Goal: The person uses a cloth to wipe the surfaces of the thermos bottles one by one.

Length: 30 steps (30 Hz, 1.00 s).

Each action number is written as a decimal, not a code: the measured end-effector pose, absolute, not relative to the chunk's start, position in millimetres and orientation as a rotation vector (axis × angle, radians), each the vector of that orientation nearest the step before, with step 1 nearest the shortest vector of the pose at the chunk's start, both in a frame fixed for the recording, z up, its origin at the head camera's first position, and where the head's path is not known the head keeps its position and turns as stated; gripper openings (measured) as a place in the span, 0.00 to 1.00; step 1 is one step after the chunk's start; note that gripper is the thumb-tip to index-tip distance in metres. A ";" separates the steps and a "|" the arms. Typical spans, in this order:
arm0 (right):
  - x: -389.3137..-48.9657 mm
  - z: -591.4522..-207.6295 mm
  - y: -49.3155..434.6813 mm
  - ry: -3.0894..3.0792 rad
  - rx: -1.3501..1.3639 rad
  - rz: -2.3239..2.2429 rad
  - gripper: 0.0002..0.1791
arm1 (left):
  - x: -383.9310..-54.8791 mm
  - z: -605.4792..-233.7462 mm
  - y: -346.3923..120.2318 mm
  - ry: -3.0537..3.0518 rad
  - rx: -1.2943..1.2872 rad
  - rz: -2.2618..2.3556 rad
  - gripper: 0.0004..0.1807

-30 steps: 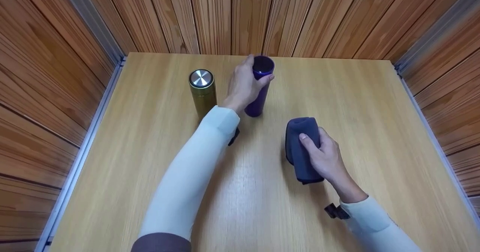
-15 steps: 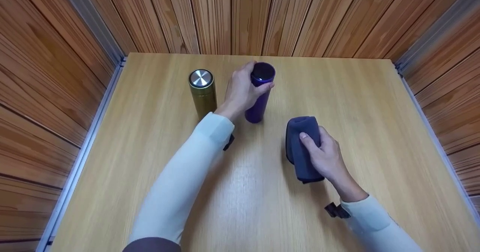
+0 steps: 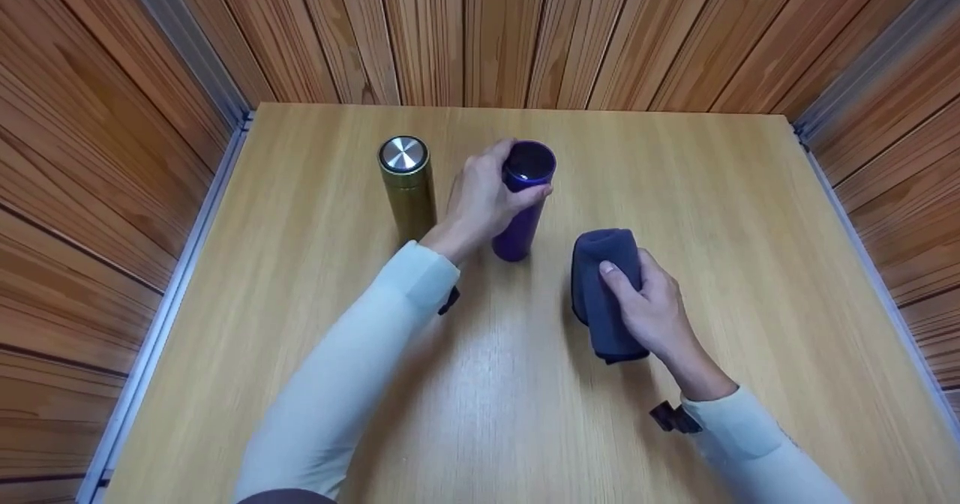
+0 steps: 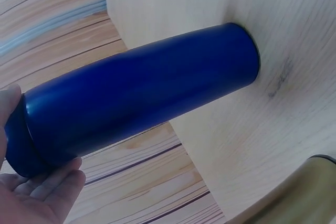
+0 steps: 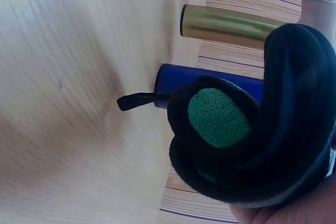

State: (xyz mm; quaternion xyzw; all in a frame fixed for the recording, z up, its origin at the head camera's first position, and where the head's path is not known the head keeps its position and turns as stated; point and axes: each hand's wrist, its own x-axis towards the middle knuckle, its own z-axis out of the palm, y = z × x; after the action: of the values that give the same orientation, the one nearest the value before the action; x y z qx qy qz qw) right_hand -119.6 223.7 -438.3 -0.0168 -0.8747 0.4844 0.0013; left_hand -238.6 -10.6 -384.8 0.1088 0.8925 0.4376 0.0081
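My left hand (image 3: 481, 193) grips a purple thermos flask (image 3: 521, 223) round its dark top, thumb on the near side. The flask stands roughly upright with its base at the tabletop; in the left wrist view its smooth body (image 4: 142, 87) looks deep blue. To its left stands a gold thermos flask (image 3: 409, 196) with a shiny silver lid, partly behind the left wrist. A dark navy folded cloth (image 3: 611, 301) is held in my right hand (image 3: 656, 309), thumb across its front. In the right wrist view the roll of cloth (image 5: 299, 114) shows green terry inside and a small black loop (image 5: 139, 100).
The light wooden table (image 3: 487, 414) has its far edge against a wood-plank wall (image 3: 495, 31). Metal rails (image 3: 169, 286) run along both sides, with more plank panels beyond them.
My left hand has drawn the purple thermos flask back from near the far edge, toward me. The right hand and cloth have stayed almost still, and the gold flask has not moved.
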 end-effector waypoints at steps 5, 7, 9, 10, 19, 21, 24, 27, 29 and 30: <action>-119.2 -438.3 223.5 -2.743 -0.051 1.523 0.23 | -228.7 -384.0 -11.5 2.804 0.389 1.352 0.43; -118.9 -438.1 223.3 -2.743 -0.050 1.524 0.23 | -224.7 -383.6 -12.2 2.811 0.401 1.337 0.42; -118.5 -437.9 223.1 -2.744 -0.049 1.525 0.23 | -220.3 -383.2 -13.3 2.813 0.407 1.324 0.41; -118.5 -437.9 223.1 -2.745 -0.049 1.524 0.23 | -217.8 -382.9 -14.0 2.814 0.409 1.314 0.41; -118.5 -438.4 222.4 -2.728 -0.060 1.537 0.22 | -194.9 -380.8 -21.4 2.804 0.542 1.282 0.39; -118.7 -438.8 222.1 -2.723 -0.060 1.540 0.21 | -190.7 -380.8 -23.1 2.806 0.567 1.280 0.38; -118.7 -439.0 222.0 -2.724 -0.060 1.536 0.21 | -185.5 -381.0 -25.3 2.808 0.596 1.272 0.38; -118.2 -438.7 221.4 -2.719 -0.062 1.538 0.21 | -182.2 -381.8 -27.0 2.812 0.620 1.266 0.38; -118.1 -438.4 220.8 -2.712 -0.059 1.545 0.20 | -181.2 -382.8 -27.8 2.827 0.638 1.254 0.39; -118.3 -438.4 220.6 -2.709 -0.057 1.548 0.20 | -181.0 -383.5 -28.1 2.835 0.650 1.250 0.40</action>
State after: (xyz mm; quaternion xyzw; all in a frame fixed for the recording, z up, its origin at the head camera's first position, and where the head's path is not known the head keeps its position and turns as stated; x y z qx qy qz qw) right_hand -118.3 220.6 -438.4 -0.0182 -0.8680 0.4961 0.0104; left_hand -181.0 -28.1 -383.5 0.2052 0.8955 0.3947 -0.0122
